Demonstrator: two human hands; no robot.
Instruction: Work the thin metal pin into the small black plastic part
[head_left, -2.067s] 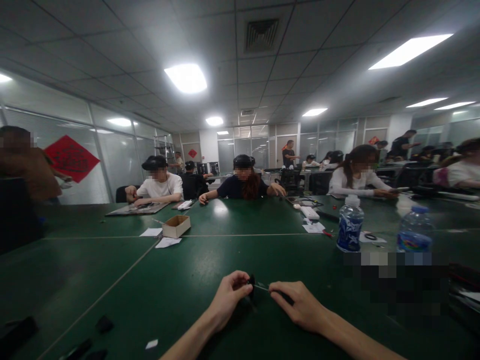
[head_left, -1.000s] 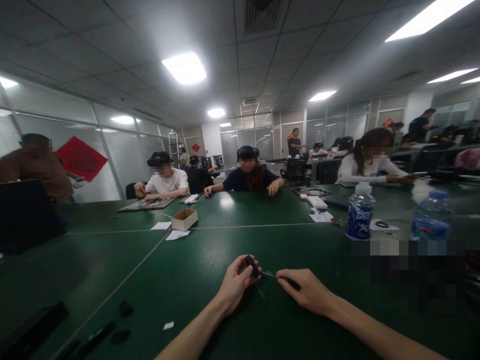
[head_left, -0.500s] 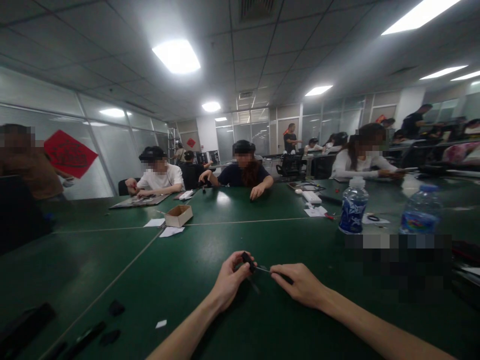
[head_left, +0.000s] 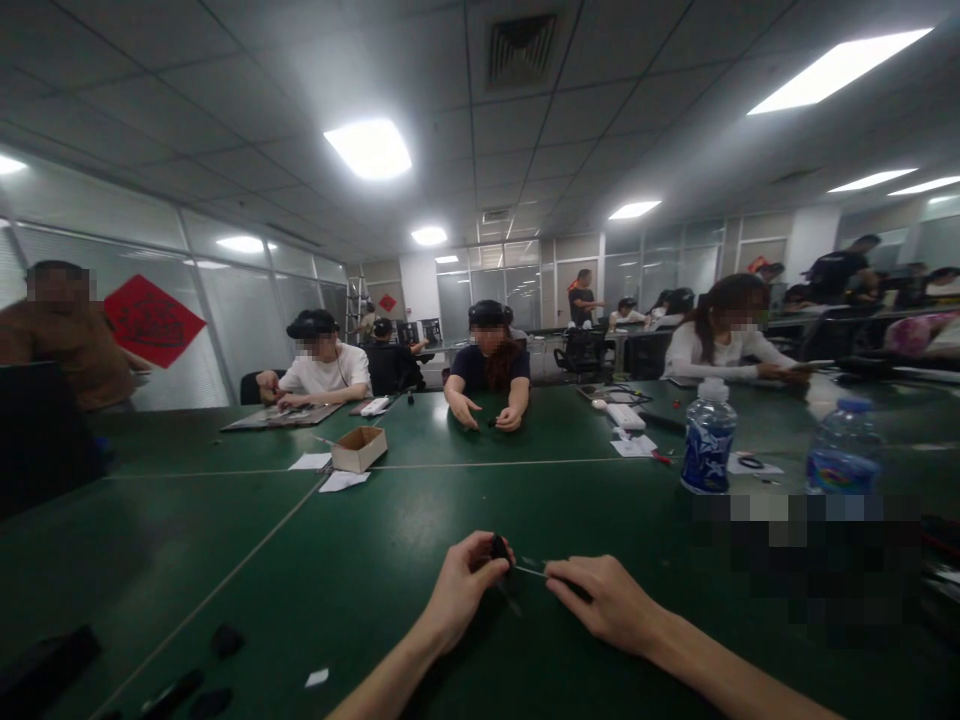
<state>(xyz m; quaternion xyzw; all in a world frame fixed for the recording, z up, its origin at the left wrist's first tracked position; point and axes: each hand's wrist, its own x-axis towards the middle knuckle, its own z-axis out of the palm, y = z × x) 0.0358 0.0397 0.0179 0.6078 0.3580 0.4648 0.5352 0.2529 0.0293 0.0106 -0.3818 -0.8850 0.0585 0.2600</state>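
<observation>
My left hand (head_left: 466, 585) pinches a small black block-like part (head_left: 500, 549) between thumb and fingers, just above the green table. Closed around a slim screwdriver (head_left: 531, 572) is my right hand (head_left: 604, 597), which hides most of the handle. Its thin metal shaft points left and reaches the side of the black part; the exact contact is too small to make out. A faint pale streak shows beneath the left fingers, perhaps a reflection.
Dark loose pieces (head_left: 227, 640) and a white paper scrap (head_left: 317, 678) lie at front left. Beyond stands a small open box (head_left: 360, 449) by paper sheets. Two bottles, one blue-labelled (head_left: 708, 440), stand at right. Co-workers sit across the green table (head_left: 420, 500).
The view has tilted up slightly, so everything sits lower. My hands keep their hold, with the black part turned a little. The co-worker opposite has brought both hands together.
</observation>
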